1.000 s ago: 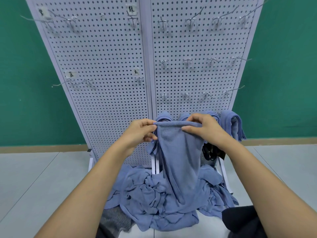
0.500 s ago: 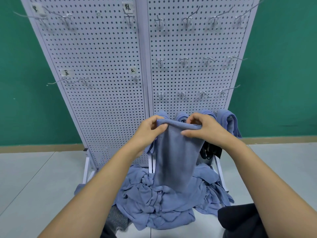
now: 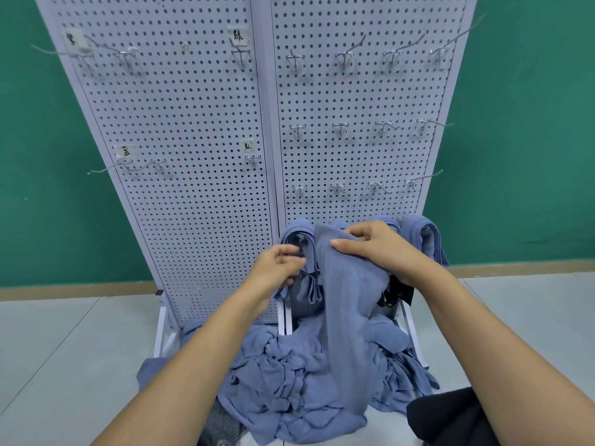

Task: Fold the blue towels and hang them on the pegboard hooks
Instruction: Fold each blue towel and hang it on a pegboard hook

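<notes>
The right hand (image 3: 373, 252) grips the top fold of a blue towel (image 3: 347, 300), which hangs straight down below it onto the pile of blue towels (image 3: 289, 381). The left hand (image 3: 278, 268) is just beside and slightly lower, off that towel, its fingers curled against a hung towel (image 3: 297, 233); whether it pinches anything cannot be told. Beyond both hands stands the pegboard (image 3: 193, 188), its hooks (image 3: 341, 128) above them.
</notes>
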### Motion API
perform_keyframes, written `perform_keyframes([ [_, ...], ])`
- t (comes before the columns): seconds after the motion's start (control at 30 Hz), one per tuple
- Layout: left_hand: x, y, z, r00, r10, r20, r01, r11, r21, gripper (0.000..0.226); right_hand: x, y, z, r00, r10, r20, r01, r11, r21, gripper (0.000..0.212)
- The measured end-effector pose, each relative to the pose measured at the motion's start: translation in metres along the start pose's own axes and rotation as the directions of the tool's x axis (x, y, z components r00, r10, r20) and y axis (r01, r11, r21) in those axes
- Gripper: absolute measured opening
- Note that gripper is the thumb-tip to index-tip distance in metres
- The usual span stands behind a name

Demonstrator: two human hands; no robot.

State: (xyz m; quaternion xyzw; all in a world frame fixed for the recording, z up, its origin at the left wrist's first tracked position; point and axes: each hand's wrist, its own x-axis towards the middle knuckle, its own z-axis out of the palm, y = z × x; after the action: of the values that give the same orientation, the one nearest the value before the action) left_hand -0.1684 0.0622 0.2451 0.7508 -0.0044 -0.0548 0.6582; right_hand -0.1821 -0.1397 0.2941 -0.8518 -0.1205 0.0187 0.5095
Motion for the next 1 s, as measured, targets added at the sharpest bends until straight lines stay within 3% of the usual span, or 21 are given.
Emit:
perform_keyframes([
  [0.23, 0.002, -0.023, -0.014, 0.935, -0.348, 0.076, 0.356, 0.909, -0.215, 0.041, 0.015, -0.055, -0.006, 0.995, -0.078, -0.068, 0.091, 0.975, 0.205, 0.032],
  [0.3, -0.001, -0.022, -0.022, 0.881, -0.431, 0.196, 0.473, 0.820, -0.322, 0.059, 0.019, -0.080, -0.015, 0.987, -0.120, -0.105, 0.143, 0.958, 0.247, 0.036],
  [0.37, -0.002, -0.023, -0.031, 0.823, -0.437, 0.364, 0.568, 0.668, -0.481, 0.075, 0.021, -0.100, -0.026, 0.972, -0.174, -0.160, 0.218, 0.922, 0.319, 0.028],
  [0.47, -0.004, -0.014, -0.041, 0.832, -0.358, 0.424, 0.555, 0.528, -0.642, 0.067, 0.022, -0.106, -0.039, 0.944, -0.180, -0.276, 0.290, 0.851, 0.438, 0.021],
  [0.53, -0.002, -0.007, -0.048, 0.879, -0.313, 0.359, 0.476, 0.555, -0.682, 0.051, 0.021, -0.091, -0.041, 0.940, -0.114, -0.321, 0.266, 0.834, 0.483, 0.022],
  [0.63, 0.002, -0.003, -0.072, 0.921, -0.322, 0.218, 0.384, 0.662, -0.643, 0.027, 0.023, -0.053, -0.035, 0.937, 0.121, -0.326, 0.088, 0.825, 0.559, 0.020],
  [0.77, 0.006, -0.005, -0.103, 0.935, -0.342, 0.098, 0.331, 0.739, -0.587, 0.023, 0.024, 0.007, -0.022, 0.910, 0.375, -0.176, -0.207, 0.780, 0.591, 0.026],
  [0.9, 0.009, -0.009, -0.120, 0.944, -0.325, 0.056, 0.303, 0.790, -0.533, 0.013, 0.022, 0.049, -0.009, 0.920, 0.391, -0.009, -0.306, 0.734, 0.606, 0.030],
  [1.0, 0.011, -0.015, -0.131, 0.956, -0.294, 0.012, 0.276, 0.879, -0.390, 0.013, 0.020, 0.062, -0.005, 0.925, 0.367, 0.102, -0.341, 0.682, 0.647, 0.032],
])
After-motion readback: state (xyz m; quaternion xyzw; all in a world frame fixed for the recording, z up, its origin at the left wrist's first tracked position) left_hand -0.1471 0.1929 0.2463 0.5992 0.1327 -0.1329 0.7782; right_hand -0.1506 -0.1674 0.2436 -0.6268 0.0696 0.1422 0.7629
